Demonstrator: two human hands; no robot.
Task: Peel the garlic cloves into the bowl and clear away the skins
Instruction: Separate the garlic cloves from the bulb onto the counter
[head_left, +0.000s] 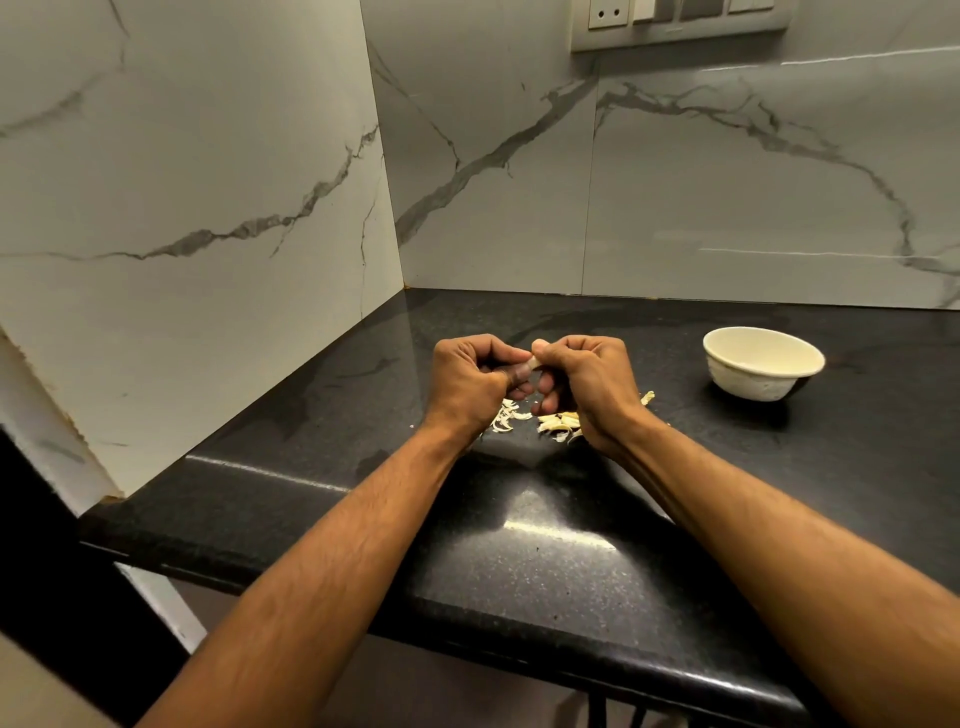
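The person is holding both hands together above the black countertop (519, 561), close in front of the chest line of the view. The left hand (465, 384) is curling its fingers and is pinching one end of a small garlic clove (531, 364), and the right hand (584, 384) is curling its fingers too and is gripping the other end of the same clove with thumb and fingertips. The clove is sitting between the two thumbs, and only a small pale part of it is showing, so I cannot tell how much skin is on it. Directly under the hands, on the counter, loose garlic skins (558, 423) are lying in a small scattered heap; some pieces are just below the left wrist and more are lying below the right palm, with one piece a little to the right of the right wrist. The white bowl (763, 364) is standing upright on the counter, well apart from the right hand, to its right side and about level with it. What is inside the bowl is not visible from this angle. Behind the hands, marble wall panels (675, 197) are meeting in a corner, and a switch plate (675, 21) is sitting high on the wall, above and to the right.
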